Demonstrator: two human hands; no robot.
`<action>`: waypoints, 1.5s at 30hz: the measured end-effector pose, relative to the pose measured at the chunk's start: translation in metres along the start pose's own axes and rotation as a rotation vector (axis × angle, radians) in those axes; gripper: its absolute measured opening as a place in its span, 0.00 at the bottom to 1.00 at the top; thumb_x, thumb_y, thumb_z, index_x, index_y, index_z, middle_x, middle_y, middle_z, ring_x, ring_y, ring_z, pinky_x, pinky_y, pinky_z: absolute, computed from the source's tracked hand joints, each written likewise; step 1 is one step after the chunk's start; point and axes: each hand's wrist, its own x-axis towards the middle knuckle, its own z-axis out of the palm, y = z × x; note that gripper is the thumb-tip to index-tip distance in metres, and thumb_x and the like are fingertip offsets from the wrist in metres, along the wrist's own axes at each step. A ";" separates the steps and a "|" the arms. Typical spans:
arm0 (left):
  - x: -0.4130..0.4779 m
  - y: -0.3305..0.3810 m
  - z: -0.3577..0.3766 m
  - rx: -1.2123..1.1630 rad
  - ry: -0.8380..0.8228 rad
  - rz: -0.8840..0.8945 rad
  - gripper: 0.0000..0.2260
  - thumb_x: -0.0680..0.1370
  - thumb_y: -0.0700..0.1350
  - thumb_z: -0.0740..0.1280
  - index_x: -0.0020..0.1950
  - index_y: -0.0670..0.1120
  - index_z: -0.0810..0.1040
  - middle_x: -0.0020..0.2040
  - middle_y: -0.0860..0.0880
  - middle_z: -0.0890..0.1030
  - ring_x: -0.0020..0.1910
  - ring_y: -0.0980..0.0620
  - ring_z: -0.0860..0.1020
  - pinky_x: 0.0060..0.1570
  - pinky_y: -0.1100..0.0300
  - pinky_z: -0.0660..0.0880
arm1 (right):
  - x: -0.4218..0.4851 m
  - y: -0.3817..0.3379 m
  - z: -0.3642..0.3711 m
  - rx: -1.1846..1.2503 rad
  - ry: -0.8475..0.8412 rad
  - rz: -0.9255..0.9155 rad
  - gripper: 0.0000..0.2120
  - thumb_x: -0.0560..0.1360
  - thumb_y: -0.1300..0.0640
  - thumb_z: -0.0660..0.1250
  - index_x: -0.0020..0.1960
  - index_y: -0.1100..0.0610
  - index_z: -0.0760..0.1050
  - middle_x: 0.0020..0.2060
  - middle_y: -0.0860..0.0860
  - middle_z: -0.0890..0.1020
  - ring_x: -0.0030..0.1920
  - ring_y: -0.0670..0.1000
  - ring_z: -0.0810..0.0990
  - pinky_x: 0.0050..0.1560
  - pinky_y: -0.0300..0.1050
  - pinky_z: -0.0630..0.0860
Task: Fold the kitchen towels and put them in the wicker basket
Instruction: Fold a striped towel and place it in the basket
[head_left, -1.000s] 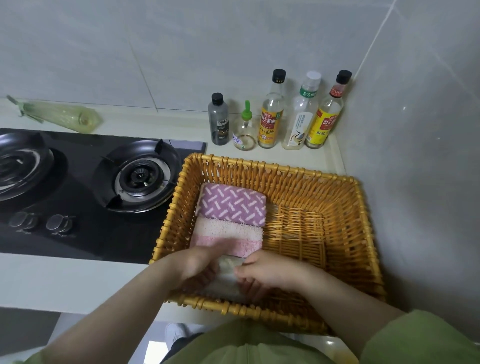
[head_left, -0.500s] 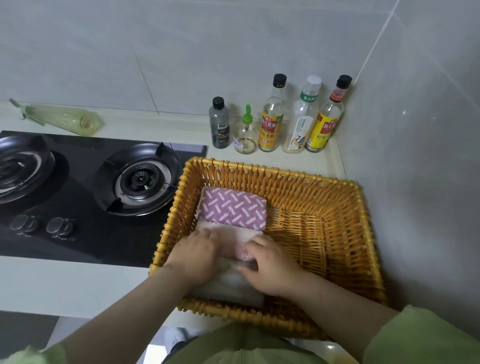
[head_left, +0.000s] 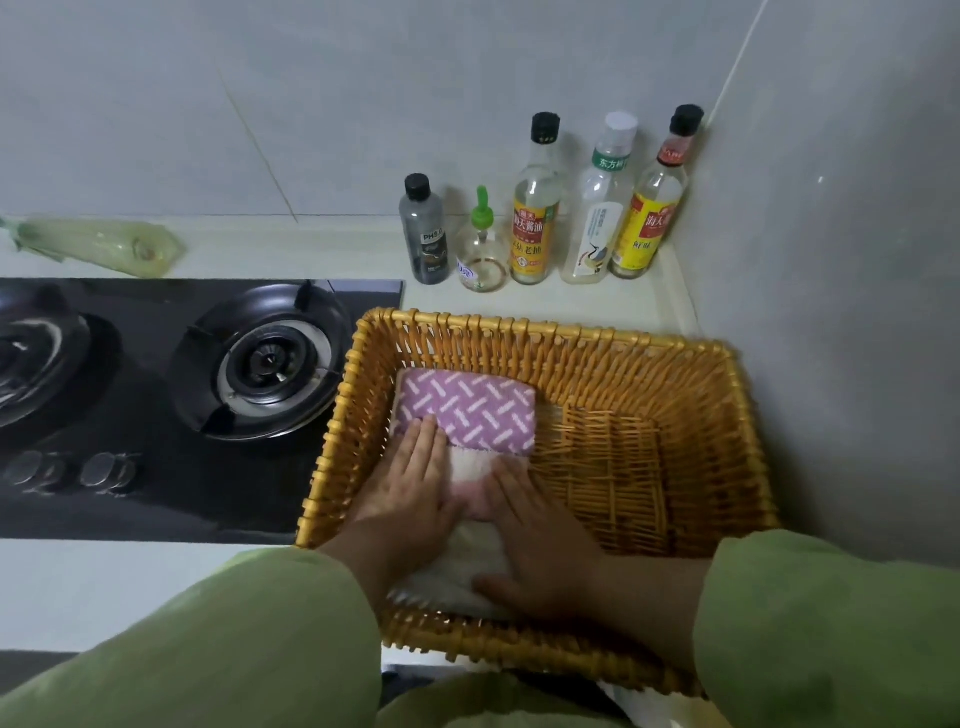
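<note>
Both hands, left (head_left: 413, 486) and right (head_left: 530, 540), press flat on folded towels (head_left: 467, 410) in the basket (head_left: 737, 415) beside the stove (head_left: 156, 405).

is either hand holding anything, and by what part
Nothing is held. Left hand and right hand lie flat, pressing the folded towels in the basket.

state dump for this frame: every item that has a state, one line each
wicker basket: upright on counter, three towels along its left side
purple patterned towel: folded, flat, farthest
pink-and-white towel: folded, middle, under both hands
cream towel: folded, nearest, partly under the hands
left hand: flat, pressing towels
right hand: flat, pressing towels
gas burner: no flame
bottles: upright, capped
</note>
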 end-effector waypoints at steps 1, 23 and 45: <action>0.001 -0.001 0.003 0.013 0.054 0.020 0.33 0.82 0.60 0.45 0.78 0.38 0.42 0.77 0.39 0.37 0.75 0.44 0.34 0.74 0.53 0.32 | 0.002 0.002 0.004 -0.011 0.015 -0.010 0.50 0.73 0.27 0.52 0.79 0.61 0.39 0.77 0.60 0.37 0.77 0.57 0.32 0.77 0.57 0.37; 0.001 -0.022 -0.035 0.330 -0.258 0.253 0.49 0.75 0.69 0.57 0.78 0.41 0.33 0.77 0.39 0.33 0.78 0.43 0.36 0.77 0.47 0.39 | -0.001 0.017 -0.007 -0.079 -0.013 -0.103 0.55 0.70 0.24 0.54 0.79 0.63 0.40 0.76 0.59 0.36 0.76 0.56 0.33 0.76 0.51 0.31; 0.010 -0.024 -0.041 0.678 -0.366 0.314 0.61 0.65 0.67 0.73 0.79 0.42 0.36 0.79 0.40 0.39 0.78 0.41 0.41 0.74 0.36 0.40 | -0.001 0.017 -0.026 -0.165 -0.130 -0.099 0.63 0.60 0.17 0.50 0.78 0.57 0.32 0.75 0.53 0.29 0.74 0.51 0.27 0.75 0.51 0.32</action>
